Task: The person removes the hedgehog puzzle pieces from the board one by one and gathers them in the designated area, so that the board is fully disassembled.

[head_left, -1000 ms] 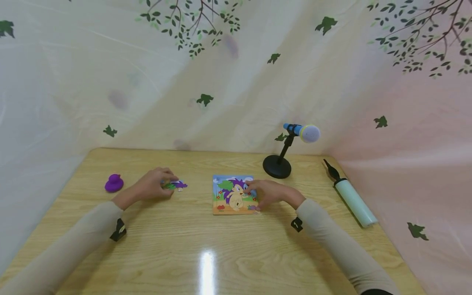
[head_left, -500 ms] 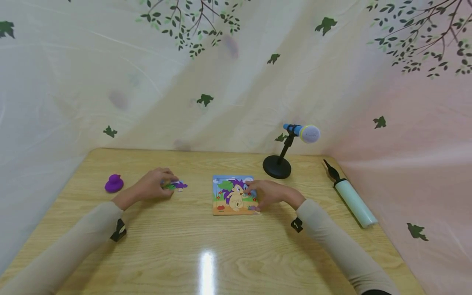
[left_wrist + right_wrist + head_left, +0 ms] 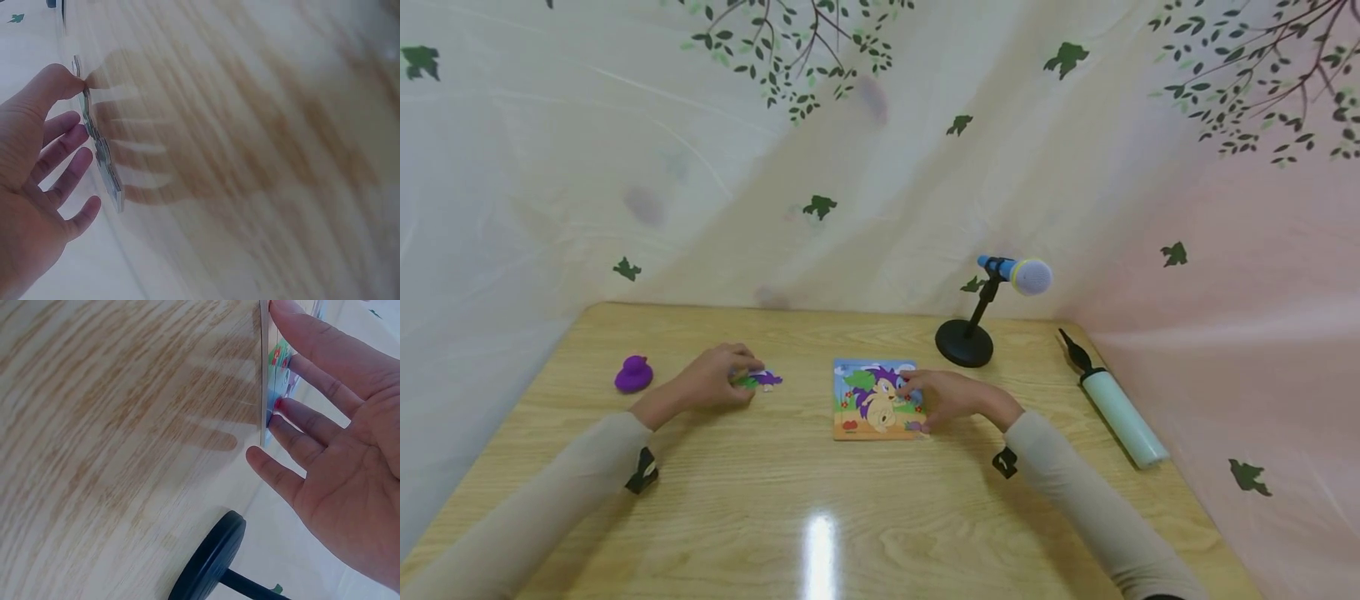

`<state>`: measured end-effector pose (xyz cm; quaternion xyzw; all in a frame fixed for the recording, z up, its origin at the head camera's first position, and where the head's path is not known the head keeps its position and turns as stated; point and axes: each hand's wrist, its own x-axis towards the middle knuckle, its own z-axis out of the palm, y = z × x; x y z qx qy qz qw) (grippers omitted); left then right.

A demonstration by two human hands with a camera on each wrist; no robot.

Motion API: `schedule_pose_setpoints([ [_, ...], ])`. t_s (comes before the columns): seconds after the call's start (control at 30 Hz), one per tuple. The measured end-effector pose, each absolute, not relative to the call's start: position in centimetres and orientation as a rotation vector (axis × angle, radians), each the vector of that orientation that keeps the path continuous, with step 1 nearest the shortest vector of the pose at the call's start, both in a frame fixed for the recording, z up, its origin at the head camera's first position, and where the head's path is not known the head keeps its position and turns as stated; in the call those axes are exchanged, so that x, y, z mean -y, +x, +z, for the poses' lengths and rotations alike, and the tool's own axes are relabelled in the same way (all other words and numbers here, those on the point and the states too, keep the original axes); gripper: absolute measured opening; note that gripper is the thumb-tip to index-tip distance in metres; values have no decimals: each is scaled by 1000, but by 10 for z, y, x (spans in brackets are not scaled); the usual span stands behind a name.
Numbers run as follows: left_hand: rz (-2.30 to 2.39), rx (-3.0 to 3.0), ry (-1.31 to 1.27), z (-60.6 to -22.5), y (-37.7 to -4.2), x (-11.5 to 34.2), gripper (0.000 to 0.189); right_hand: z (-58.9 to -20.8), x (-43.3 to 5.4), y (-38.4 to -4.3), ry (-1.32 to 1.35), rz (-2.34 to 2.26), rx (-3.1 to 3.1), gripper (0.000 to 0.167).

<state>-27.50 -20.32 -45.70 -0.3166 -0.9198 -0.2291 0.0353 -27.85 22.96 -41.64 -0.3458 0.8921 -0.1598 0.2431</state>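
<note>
Two items: puzzle pieces [image 3: 767, 378] touching loose-fingered left hand [image 3: 718, 379], puzzle board [image 3: 867, 432] touching loose-fingered right hand [image 3: 951, 395]; careless push could skid either toward far edge of worktop [image 3: 722, 500].

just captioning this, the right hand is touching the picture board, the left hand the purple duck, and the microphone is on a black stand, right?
Not quite: the left hand touches the flat puzzle part, not the purple duck, which sits apart to its left, as the head view shows. The right hand touching the picture board and the microphone on a black stand are correct.
</note>
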Motion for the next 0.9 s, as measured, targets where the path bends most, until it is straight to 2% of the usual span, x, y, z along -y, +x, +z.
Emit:
schedule_pose_setpoints([
  [0.37,-624,2701,-1061,-457,-280,177,44,-421,-232,-278,-1000,-432,-2459,68],
  [0.9,-739,2741,-1229,-440,-305,82,51,-429,-240,-278,-898,-444,-2631,67],
])
